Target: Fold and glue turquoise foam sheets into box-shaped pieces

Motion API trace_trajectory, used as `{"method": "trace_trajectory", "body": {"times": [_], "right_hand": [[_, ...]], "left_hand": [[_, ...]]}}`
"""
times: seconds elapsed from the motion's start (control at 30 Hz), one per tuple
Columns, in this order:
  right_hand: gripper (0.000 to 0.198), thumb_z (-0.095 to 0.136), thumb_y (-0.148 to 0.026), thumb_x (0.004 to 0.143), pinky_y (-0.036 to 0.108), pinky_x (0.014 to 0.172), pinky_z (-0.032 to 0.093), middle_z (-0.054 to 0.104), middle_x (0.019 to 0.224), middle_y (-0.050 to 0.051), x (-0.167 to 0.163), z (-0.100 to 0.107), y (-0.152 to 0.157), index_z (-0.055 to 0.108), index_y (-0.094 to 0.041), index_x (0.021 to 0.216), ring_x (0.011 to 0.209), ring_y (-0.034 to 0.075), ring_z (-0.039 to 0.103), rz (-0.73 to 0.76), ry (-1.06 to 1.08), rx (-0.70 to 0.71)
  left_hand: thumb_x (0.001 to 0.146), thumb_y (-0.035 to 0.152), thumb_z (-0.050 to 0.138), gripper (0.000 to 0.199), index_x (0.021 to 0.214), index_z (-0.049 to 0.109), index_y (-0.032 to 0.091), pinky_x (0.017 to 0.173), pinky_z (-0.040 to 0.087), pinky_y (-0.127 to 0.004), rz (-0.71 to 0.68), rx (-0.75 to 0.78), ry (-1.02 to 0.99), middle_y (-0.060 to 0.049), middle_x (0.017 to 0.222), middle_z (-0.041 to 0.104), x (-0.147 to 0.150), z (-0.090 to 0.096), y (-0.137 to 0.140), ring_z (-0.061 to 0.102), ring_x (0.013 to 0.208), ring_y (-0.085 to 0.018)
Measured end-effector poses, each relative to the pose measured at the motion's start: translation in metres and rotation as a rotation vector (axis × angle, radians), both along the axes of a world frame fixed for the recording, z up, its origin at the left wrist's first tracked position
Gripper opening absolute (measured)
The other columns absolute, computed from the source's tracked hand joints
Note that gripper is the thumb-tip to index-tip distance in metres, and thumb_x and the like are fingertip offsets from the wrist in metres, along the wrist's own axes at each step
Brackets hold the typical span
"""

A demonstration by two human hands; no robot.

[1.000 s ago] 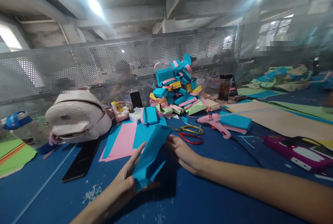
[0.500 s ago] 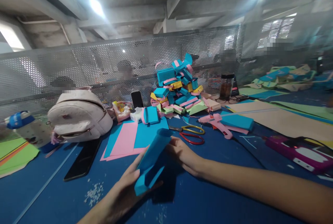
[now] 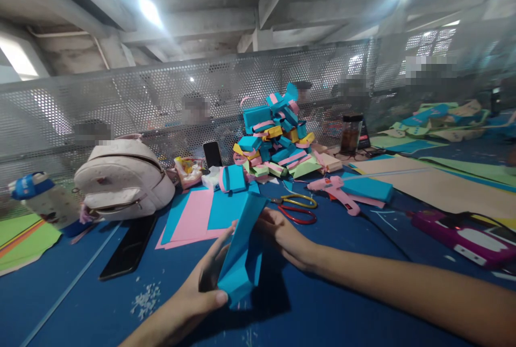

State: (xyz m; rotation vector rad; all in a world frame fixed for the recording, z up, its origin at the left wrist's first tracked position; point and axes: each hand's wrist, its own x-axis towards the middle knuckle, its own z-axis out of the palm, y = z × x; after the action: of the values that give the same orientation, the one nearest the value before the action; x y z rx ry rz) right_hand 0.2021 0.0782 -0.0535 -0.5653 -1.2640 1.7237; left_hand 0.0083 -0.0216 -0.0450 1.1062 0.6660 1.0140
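Observation:
A folded blue paper piece, shaped like a small open bag or box, is held up between both hands above the blue table. My left hand grips its lower left side, the thumb on the near bottom edge and the fingers behind. My right hand holds its upper right edge, with the fingertips partly hidden behind the paper. Just beyond the hands lie scissors with one red and one yellow handle. Under and behind the paper piece are flat blue and pink paper sheets.
A pink glue gun lies at right, near a purple box-shaped device. Behind stands a pile of folded paper bags. At left are a white backpack, a black phone and a bottle. Paper scraps lie in front.
The blue paper piece has turned more upright and its lower end has shifted right. My left hand has changed its hold, the thumb now lower on the near edge. My right hand stays nearly in place.

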Motion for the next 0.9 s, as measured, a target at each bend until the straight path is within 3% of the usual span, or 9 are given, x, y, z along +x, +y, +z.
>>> {"method": "trace_trajectory", "body": {"times": [0.2,0.33,0.43,0.53,0.63,0.7,0.8,0.9], "right_hand": [[0.042,0.078,-0.053,0.065,0.03,0.069,0.046,0.061,0.073,0.001,-0.001,-0.002,0.002,0.064,-0.017,0.08,0.073,0.017,0.058,-0.017,-0.028,0.036],[0.04,0.078,-0.05,0.066,0.031,0.077,0.046,0.058,0.078,0.0,-0.001,-0.007,0.007,0.059,-0.018,0.081,0.079,0.018,0.057,-0.122,-0.044,0.065],[0.038,0.074,-0.048,0.073,0.03,0.078,0.044,0.058,0.092,0.001,0.001,-0.007,0.012,0.056,-0.022,0.093,0.089,0.019,0.056,-0.256,-0.095,0.164],[0.026,0.065,-0.043,0.083,0.027,0.075,0.042,0.055,0.091,0.001,0.004,-0.002,0.009,0.054,-0.021,0.091,0.087,0.017,0.053,-0.329,-0.148,0.322],[0.018,0.055,-0.038,0.091,0.027,0.074,0.04,0.057,0.09,0.002,0.005,0.006,-0.003,0.059,-0.02,0.09,0.083,0.016,0.053,-0.189,-0.224,0.491],[0.018,0.056,-0.036,0.092,0.027,0.073,0.04,0.06,0.098,0.004,0.006,0.01,-0.012,0.063,-0.021,0.097,0.086,0.017,0.054,-0.084,-0.28,0.576],[0.024,0.062,-0.038,0.088,0.028,0.073,0.042,0.061,0.104,0.005,0.006,0.012,-0.02,0.066,-0.022,0.105,0.091,0.019,0.055,-0.014,-0.338,0.625],[0.025,0.065,-0.04,0.085,0.035,0.087,0.042,0.062,0.101,0.006,0.004,0.01,-0.022,0.07,-0.022,0.101,0.098,0.022,0.055,0.028,-0.354,0.651]], "left_hand": [[0.064,0.045,0.081,0.093,0.144,0.037,0.031,0.115,0.02,-0.05,0.097,0.076,0.077,-0.005,0.155,0.03,0.003,-0.006,0.003,0.015,0.143,-0.036],[0.065,0.048,0.079,0.09,0.144,0.039,0.03,0.116,0.016,-0.05,0.185,0.127,0.159,-0.007,0.152,0.035,0.003,-0.01,0.006,0.013,0.144,-0.035],[0.069,0.046,0.077,0.084,0.143,0.04,0.03,0.115,0.02,-0.05,0.314,0.136,0.201,-0.009,0.15,0.039,0.0,-0.012,0.01,0.014,0.144,-0.034],[0.074,0.045,0.073,0.081,0.144,0.035,0.033,0.114,0.025,-0.049,0.423,0.107,0.148,-0.006,0.149,0.04,-0.003,-0.014,0.017,0.022,0.143,-0.034],[0.08,0.044,0.068,0.078,0.146,0.027,0.037,0.114,0.025,-0.049,0.441,0.08,0.123,-0.003,0.15,0.039,-0.005,-0.016,0.021,0.029,0.14,-0.031],[0.083,0.043,0.065,0.074,0.146,0.026,0.04,0.115,0.021,-0.048,0.435,0.105,0.181,0.0,0.152,0.036,-0.006,-0.015,0.021,0.024,0.142,-0.028],[0.083,0.041,0.065,0.07,0.144,0.031,0.038,0.117,0.015,-0.047,0.438,0.185,0.292,0.0,0.154,0.032,-0.004,-0.012,0.018,0.017,0.145,-0.027],[0.083,0.037,0.066,0.063,0.141,0.04,0.033,0.118,0.012,-0.045,0.468,0.219,0.362,-0.001,0.153,0.033,-0.001,-0.01,0.014,0.017,0.144,-0.029]]}}
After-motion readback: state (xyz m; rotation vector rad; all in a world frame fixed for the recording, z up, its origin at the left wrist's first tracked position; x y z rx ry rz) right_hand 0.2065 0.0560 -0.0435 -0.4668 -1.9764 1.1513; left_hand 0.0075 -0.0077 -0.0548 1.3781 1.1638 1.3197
